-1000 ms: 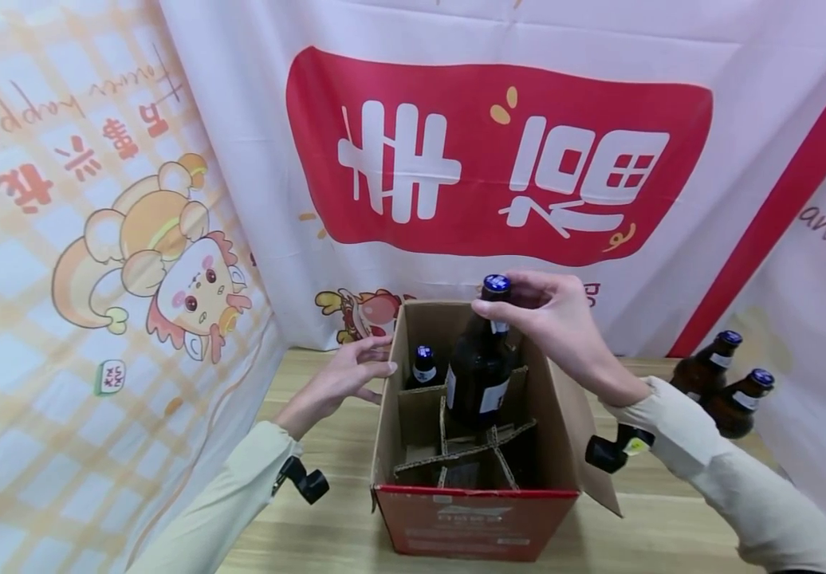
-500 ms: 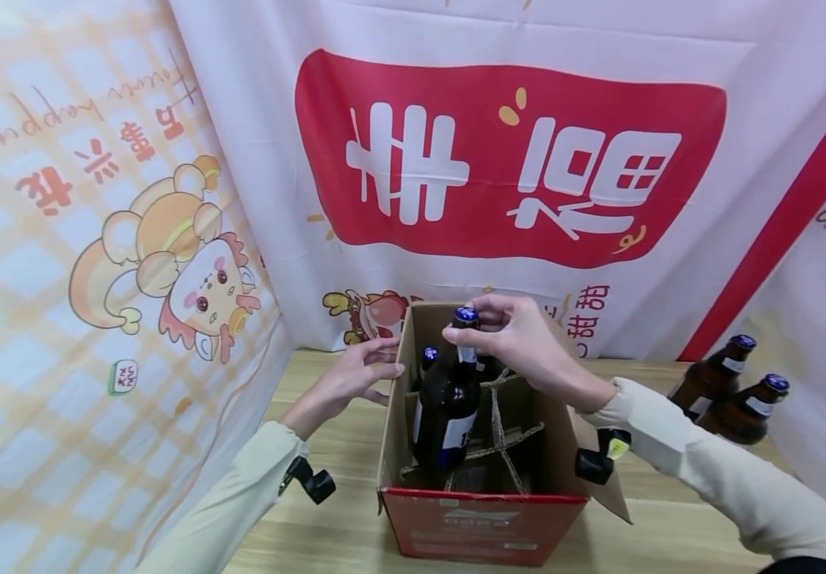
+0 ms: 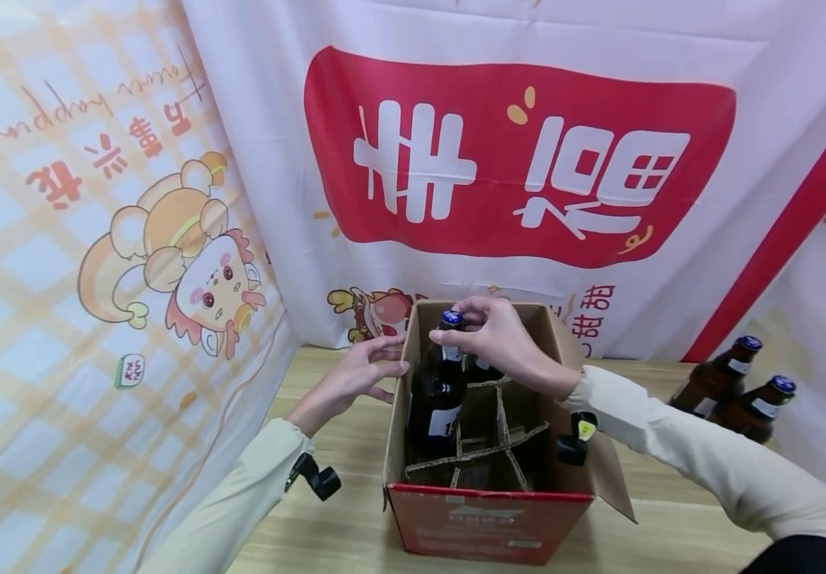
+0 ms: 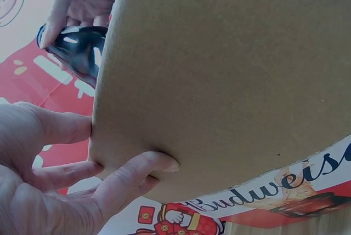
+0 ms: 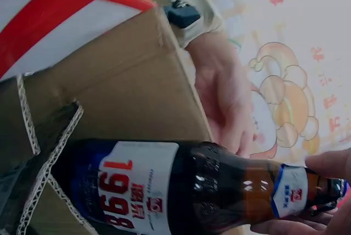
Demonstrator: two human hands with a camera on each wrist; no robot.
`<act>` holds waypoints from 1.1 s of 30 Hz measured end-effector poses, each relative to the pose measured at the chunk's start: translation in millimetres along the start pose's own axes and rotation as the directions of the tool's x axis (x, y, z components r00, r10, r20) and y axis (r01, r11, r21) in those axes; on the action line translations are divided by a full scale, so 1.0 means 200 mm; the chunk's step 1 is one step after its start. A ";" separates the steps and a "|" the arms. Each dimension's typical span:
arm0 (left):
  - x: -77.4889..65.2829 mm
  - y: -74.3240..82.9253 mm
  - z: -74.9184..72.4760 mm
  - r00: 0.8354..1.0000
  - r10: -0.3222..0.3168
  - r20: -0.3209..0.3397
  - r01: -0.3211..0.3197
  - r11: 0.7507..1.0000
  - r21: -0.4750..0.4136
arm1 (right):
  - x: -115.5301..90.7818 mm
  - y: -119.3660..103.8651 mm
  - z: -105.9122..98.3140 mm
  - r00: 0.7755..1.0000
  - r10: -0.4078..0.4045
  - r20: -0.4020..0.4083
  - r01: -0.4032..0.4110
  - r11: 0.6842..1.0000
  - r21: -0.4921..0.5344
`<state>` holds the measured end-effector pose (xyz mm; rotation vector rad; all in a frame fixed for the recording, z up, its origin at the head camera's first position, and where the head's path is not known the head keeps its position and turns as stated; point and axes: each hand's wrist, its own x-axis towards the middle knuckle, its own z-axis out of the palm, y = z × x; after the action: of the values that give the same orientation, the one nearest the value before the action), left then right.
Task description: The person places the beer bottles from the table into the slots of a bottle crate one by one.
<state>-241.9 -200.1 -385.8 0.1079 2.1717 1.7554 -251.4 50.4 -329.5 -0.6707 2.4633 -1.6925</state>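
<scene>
A brown glass beer bottle (image 3: pixel 438 399) with a blue cap stands mostly inside the cardboard box (image 3: pixel 492 518), along its left wall. My right hand (image 3: pixel 495 339) grips it by the neck, fingers and thumb just under the cap. In the right wrist view the beer bottle (image 5: pixel 148 183) shows a white label with red "1998" and its lower end among the cardboard dividers (image 5: pixel 52 164). My left hand (image 3: pixel 355 371) holds the box's left wall at the top edge; in the left wrist view its fingers (image 4: pixel 131 175) lie against the brown cardboard and the thumb passes behind the edge.
Another bottle (image 3: pixel 481 368) sits at the box's back, partly hidden by my right hand. Two more capped bottles (image 3: pixel 717 375) (image 3: pixel 757 406) stand on the wooden table (image 3: pixel 671 478) at right. A side flap (image 3: pixel 610 478) sticks out. Printed cloth hangs behind and at left.
My right hand has moved left and lowered the bottle from over the back middle of the box into its left side. My left hand has stayed at the left wall.
</scene>
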 end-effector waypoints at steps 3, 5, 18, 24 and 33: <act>0.00 0.00 0.00 1.000 0.002 -0.001 -0.002 1.000 -0.005 | 0.00 0.02 0.03 0.998 -0.059 0.029 0.061 0.996 -0.060; 0.00 0.01 0.00 1.000 0.009 -0.002 -0.009 1.000 -0.008 | -0.01 0.02 0.05 0.993 -0.104 0.049 0.108 0.989 -0.098; 0.01 0.01 0.00 1.000 0.024 -0.001 -0.024 1.000 -0.004 | 0.06 0.11 0.12 0.960 -0.147 0.238 0.210 0.941 -0.265; 0.01 0.01 0.02 1.000 0.005 -0.012 -0.005 1.000 -0.014 | 0.08 0.20 0.17 0.920 -0.156 0.361 0.284 0.897 -0.338; -0.01 0.00 0.00 1.000 0.004 -0.006 -0.004 1.000 -0.014 | 0.13 0.21 0.25 0.798 -0.003 0.603 0.334 0.835 -0.438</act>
<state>-239.6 -199.7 -385.0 0.1033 2.1643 1.7751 -272.7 9.2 -383.1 -1.2841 2.4093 -0.6251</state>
